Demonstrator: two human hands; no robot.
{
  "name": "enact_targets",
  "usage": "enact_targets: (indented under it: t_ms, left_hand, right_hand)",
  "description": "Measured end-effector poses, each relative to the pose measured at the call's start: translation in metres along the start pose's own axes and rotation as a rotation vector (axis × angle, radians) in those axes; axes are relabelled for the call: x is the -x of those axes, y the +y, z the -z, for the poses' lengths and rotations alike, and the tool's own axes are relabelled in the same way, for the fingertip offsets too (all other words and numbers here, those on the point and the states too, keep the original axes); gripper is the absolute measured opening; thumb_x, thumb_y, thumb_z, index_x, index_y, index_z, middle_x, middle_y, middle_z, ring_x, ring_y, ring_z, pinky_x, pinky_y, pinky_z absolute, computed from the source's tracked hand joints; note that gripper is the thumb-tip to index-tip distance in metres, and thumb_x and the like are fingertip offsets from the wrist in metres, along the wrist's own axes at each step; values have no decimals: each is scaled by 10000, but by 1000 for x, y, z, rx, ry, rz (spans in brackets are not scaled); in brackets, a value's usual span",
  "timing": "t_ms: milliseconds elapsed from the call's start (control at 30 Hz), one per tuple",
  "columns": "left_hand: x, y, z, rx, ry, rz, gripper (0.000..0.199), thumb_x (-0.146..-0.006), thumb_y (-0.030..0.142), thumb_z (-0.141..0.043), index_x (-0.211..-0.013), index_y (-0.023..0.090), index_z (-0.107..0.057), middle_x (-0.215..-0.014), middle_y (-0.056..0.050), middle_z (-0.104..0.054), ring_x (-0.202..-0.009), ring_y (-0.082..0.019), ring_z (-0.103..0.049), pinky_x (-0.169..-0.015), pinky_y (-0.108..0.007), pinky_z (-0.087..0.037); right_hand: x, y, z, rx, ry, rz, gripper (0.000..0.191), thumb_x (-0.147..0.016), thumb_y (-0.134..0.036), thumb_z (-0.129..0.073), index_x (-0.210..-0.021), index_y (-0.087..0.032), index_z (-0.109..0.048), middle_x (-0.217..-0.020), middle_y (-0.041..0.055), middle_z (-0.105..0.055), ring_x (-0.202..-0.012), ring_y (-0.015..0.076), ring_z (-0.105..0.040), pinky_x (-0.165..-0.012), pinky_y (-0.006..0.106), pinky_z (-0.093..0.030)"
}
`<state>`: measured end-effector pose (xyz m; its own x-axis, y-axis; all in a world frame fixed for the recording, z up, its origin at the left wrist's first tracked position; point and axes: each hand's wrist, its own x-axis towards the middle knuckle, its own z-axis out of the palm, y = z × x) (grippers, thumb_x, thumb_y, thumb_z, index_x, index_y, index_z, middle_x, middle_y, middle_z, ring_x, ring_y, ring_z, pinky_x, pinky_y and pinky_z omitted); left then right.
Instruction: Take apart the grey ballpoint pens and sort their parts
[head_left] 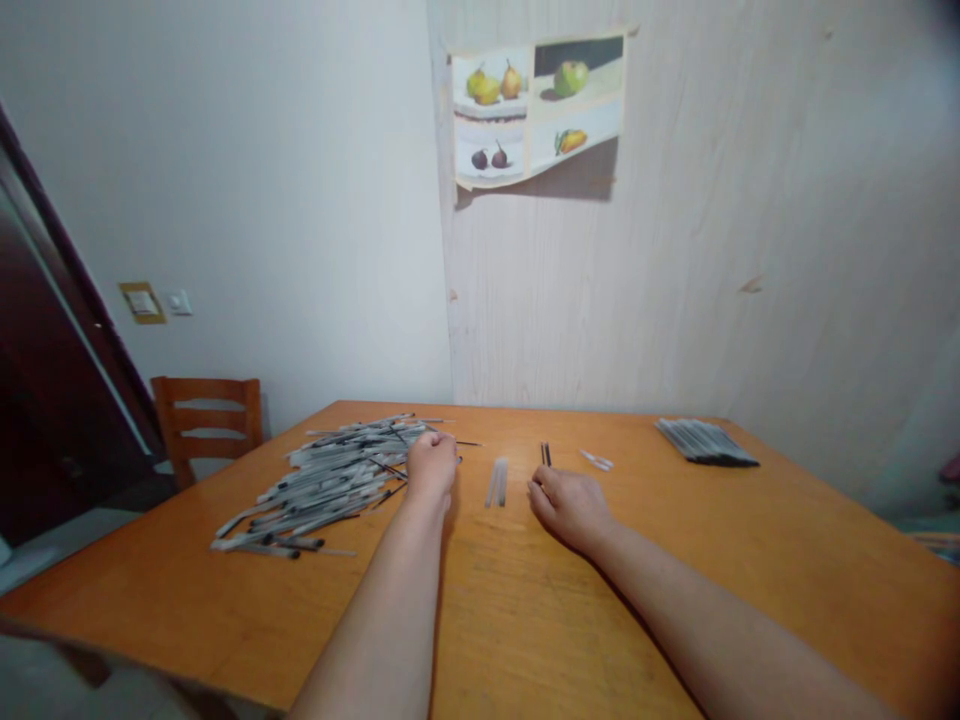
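Note:
My left hand (432, 468) is closed at the right end of a loose pile of thin dark sticks in clear sleeves (330, 480). Its fingertips are turned away from view, so what they hold is hidden. A thin dark stick (469, 443) pokes out just beyond it. My right hand (571, 503) rests low over the table with its fingers pinched together, and two thin dark sticks (546, 454) stand out past the fingers. Between both hands lie several clear sleeves (497, 483), side by side. Whether the sticks are pens or brushes is too small to tell.
White-handled scissors (597, 460) lie beyond my right hand. A neat row of sleeved sticks (705, 442) is at the far right of the wooden table (517, 620). Behind the table's left side stands a wooden chair (210, 418); a wall borders the far edge.

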<state>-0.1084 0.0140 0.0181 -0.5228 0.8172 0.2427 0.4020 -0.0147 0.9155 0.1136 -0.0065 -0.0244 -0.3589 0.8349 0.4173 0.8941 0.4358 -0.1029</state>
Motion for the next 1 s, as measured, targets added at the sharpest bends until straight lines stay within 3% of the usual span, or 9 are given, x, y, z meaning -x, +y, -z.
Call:
enact_targets:
  t_ms: [233,367,667,1000]
  left_hand:
    - [-20,-13,50,-153,37,-2,157,-757,265,-554,-767,157,-668,-681,-36,-655,-602,-154,-571,-530,-234,-374]
    - [-19,-27,65,-314,-8,-21,127,-753,247,-566,-701,174,-656,-646,-21,-646,-616,-164,-576,-526,-237,-331]
    - [-8,-43,60,-592,-164,-90,160,-762,250,-592,-622,207,-658,-594,-40,-632,-589,-190,-559,-573,-270,-323]
    - [10,-33,48,-867,-225,-105,102,-746,236,-626,-798,226,-713,-889,-139,-736,-911,-301,-673,-759,-333,-448]
  right_hand:
    - [0,-2,-1,-4,-3,9,314,-996,-380,-386,-919,-201,-633,-871,58,-722,-777,175,-646,-623,284,-292]
    - [0,-1,-2,4,0,11,312,-992,-375,-391,-911,-199,-635,-868,64,-721,-773,178,-643,-622,282,-294]
    - [1,1,-3,8,10,20,310,-987,-374,-391,-868,-200,-619,-830,53,-721,-740,175,-648,-601,288,-268]
    - [0,2,-5,-4,17,17,296,-984,-367,-400,-882,-203,-625,-849,51,-721,-761,175,-648,-612,285,-285]
